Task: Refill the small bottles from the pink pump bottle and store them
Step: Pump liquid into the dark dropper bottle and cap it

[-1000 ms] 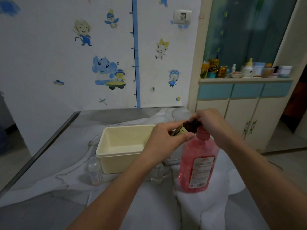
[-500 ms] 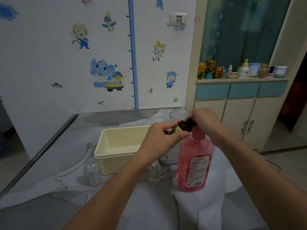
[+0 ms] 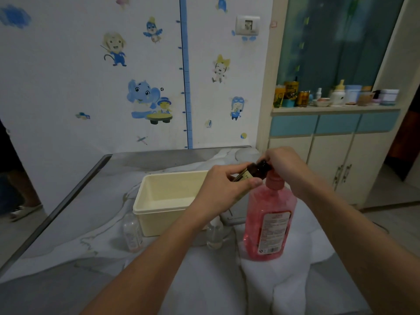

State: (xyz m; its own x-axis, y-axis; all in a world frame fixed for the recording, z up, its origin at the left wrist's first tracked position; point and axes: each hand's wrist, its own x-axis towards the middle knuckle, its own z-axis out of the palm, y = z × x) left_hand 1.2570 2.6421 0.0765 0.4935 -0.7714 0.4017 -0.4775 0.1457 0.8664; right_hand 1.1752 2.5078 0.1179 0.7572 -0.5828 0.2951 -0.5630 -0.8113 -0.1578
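Note:
The pink pump bottle (image 3: 269,226) stands upright on a white cloth right of centre. My left hand (image 3: 223,189) grips a small dark brown bottle (image 3: 253,171), tilted with its mouth at the pump head. My right hand (image 3: 286,165) lies over the pump head, fingers curled round it and hiding the nozzle. A cream plastic tub (image 3: 168,198) sits just left of the pink bottle. Two small clear bottles stand in front of the tub: one (image 3: 132,235) at its left corner, another (image 3: 213,235) beside the pink bottle, partly hidden by my left forearm.
The grey table (image 3: 75,214) runs to a metal edge on the left. A wall with cartoon stickers is behind it. A cabinet (image 3: 334,155) with jars on its shelf stands at the right. Someone's foot (image 3: 22,211) is on the floor at far left.
Both hands stay at the pump head with the brown bottle; the view has shifted slightly. Nothing was let go or picked up.

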